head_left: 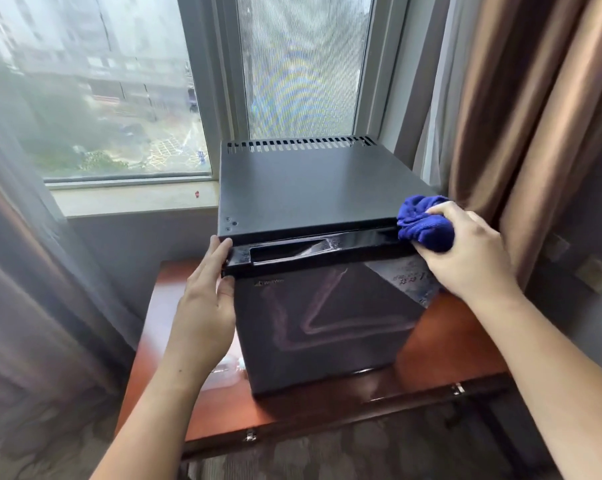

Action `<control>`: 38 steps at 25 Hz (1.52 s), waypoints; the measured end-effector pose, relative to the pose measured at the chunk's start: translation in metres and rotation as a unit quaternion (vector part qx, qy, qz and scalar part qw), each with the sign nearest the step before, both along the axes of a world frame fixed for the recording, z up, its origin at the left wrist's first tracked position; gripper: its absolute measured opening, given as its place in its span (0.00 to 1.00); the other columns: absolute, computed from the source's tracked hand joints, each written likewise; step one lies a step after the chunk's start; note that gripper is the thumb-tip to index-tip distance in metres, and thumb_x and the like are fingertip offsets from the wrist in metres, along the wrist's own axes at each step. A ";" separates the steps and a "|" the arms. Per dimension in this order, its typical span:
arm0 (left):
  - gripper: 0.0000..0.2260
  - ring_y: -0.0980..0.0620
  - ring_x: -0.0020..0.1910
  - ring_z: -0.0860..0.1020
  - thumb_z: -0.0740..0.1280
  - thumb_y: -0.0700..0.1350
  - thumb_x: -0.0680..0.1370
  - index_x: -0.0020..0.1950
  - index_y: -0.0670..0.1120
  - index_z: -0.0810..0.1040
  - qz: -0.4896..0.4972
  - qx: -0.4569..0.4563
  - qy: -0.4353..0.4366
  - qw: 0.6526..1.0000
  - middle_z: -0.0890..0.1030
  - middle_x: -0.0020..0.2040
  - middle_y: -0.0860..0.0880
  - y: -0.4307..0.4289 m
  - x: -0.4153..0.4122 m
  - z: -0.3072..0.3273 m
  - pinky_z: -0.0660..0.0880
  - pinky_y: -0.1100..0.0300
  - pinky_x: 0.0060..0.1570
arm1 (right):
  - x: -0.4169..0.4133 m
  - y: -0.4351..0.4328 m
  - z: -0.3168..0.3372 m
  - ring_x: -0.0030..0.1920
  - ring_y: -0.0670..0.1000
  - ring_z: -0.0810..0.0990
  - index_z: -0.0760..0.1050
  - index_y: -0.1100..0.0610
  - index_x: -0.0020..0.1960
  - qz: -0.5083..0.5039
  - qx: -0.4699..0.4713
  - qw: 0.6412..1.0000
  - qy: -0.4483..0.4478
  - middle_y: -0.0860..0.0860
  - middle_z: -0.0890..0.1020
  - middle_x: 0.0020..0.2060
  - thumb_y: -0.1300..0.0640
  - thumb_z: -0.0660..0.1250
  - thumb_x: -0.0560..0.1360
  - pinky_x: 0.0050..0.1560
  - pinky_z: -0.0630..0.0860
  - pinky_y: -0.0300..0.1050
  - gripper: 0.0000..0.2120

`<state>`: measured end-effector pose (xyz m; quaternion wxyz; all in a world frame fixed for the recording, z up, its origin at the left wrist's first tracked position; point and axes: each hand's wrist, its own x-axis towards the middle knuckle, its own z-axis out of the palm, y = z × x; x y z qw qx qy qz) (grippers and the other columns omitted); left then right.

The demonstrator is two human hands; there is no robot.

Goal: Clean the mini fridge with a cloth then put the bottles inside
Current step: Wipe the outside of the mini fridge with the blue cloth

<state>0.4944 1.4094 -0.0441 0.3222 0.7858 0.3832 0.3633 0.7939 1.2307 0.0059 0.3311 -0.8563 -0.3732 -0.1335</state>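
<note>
Window (pixel 119 81) fills the rear of the view, w/ a pale sill (pixel 130 199) along its btm edge. Brown curtain (pixel 517 116) hangs at right; sheer curtain (pixel 15 271) hangs at left. Reddish wooden tabletop (pixel 448 341) stands in front of the sill, over patterned carpet (pixel 327 455). Mini fridge (pixel 310 188), black, sits upright on the tabletop, back toward the window, right side just beside the brown curtain. Its glossy door (pixel 327 323) faces the camera and is closed. Vent slots (pixel 299 144) run along the rear edge of the fridge top. A recessed handle (pixel 292 252) runs along the door's top edge. L hand (pixel 206 306): released, fingers straight, laid against the door's upper-left corner, thumb at the door's left edge. R hand (pixel 472 251): grasping the blue cloth (pixel 424 223), bunched, fingers curled round it, pressing it onto the front-right corner of the fridge top where it meets the door edge. A clear item (pixel 228 370) lies on the tabletop left of the fridge base, partly hidden by the L forearm; type cannot be told. A small red object (pixel 197 194) lies on the sill, just left of the fridge.
</note>
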 end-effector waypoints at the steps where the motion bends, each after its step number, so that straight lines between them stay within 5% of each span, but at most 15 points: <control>1: 0.25 0.63 0.78 0.61 0.60 0.37 0.85 0.80 0.54 0.66 0.003 -0.006 -0.002 1.000 0.62 0.80 0.61 -0.001 0.001 0.001 0.52 0.85 0.64 | -0.007 0.006 -0.001 0.54 0.61 0.82 0.78 0.46 0.59 0.006 0.007 1.000 0.004 0.54 0.83 0.51 0.49 0.79 0.70 0.53 0.76 0.49 0.20; 9: 0.27 0.57 0.76 0.67 0.60 0.35 0.83 0.80 0.56 0.65 0.029 -0.026 0.001 0.999 0.64 0.80 0.60 -0.007 0.004 0.006 0.57 0.86 0.58 | -0.155 0.082 -0.003 0.53 0.57 0.80 0.75 0.43 0.59 0.278 -0.013 0.961 -0.001 0.48 0.81 0.52 0.48 0.70 0.68 0.58 0.77 0.54 0.19; 12: 0.32 0.62 0.72 0.70 0.59 0.34 0.81 0.79 0.62 0.64 0.022 -0.042 0.004 0.999 0.65 0.79 0.60 -0.009 0.003 0.012 0.61 0.84 0.54 | -0.172 0.084 -0.009 0.53 0.56 0.79 0.75 0.43 0.60 0.290 0.010 0.957 0.027 0.47 0.80 0.54 0.44 0.63 0.71 0.61 0.75 0.53 0.18; 14: 0.29 0.73 0.68 0.69 0.61 0.35 0.82 0.78 0.62 0.66 0.013 -0.051 -0.013 0.999 0.63 0.79 0.63 -0.011 0.003 0.013 0.60 0.85 0.54 | -0.165 0.070 -0.020 0.59 0.54 0.78 0.77 0.44 0.60 0.299 0.020 0.954 0.011 0.47 0.79 0.60 0.46 0.63 0.71 0.65 0.74 0.52 0.18; 19: 0.24 0.70 0.71 0.63 0.59 0.38 0.85 0.78 0.57 0.68 0.037 -0.037 -0.006 0.999 0.64 0.79 0.63 -0.011 0.004 0.007 0.54 0.87 0.59 | -0.130 0.033 -0.052 0.76 0.53 0.69 0.79 0.47 0.61 0.304 0.018 0.951 -0.063 0.51 0.72 0.75 0.58 0.65 0.67 0.72 0.70 0.57 0.23; 27: 0.24 0.76 0.68 0.62 0.59 0.38 0.86 0.79 0.58 0.67 0.029 -0.051 -0.020 0.998 0.64 0.78 0.65 -0.011 0.004 0.005 0.55 0.86 0.60 | -0.047 -0.025 -0.102 0.72 0.59 0.73 0.80 0.49 0.62 0.205 0.025 0.974 -0.091 0.55 0.73 0.73 0.59 0.69 0.68 0.72 0.71 0.54 0.22; 31: 0.24 0.72 0.73 0.63 0.58 0.38 0.86 0.79 0.58 0.67 0.020 -0.059 -0.025 0.998 0.64 0.78 0.65 -0.009 0.004 0.003 0.56 0.83 0.65 | -0.012 -0.052 -0.143 0.65 0.62 0.79 0.80 0.54 0.61 0.061 0.073 0.994 0.058 0.56 0.78 0.67 0.70 0.75 0.64 0.65 0.72 0.45 0.27; 34: 0.24 0.67 0.76 0.64 0.58 0.38 0.86 0.78 0.59 0.67 0.016 -0.056 -0.023 0.998 0.64 0.78 0.66 -0.007 0.004 0.001 0.58 0.77 0.69 | -0.001 -0.052 -0.151 0.57 0.61 0.81 0.79 0.54 0.59 -0.056 0.193 0.970 0.136 0.55 0.82 0.56 0.61 0.78 0.71 0.58 0.70 0.40 0.19; 38: 0.24 0.63 0.76 0.65 0.59 0.39 0.86 0.77 0.62 0.67 0.022 -0.044 -0.017 0.999 0.65 0.78 0.66 -0.001 0.004 -0.002 0.61 0.59 0.78 | -0.025 -0.018 -0.144 0.58 0.56 0.81 0.78 0.50 0.61 -0.078 0.273 0.937 0.204 0.53 0.82 0.56 0.50 0.78 0.70 0.63 0.75 0.50 0.21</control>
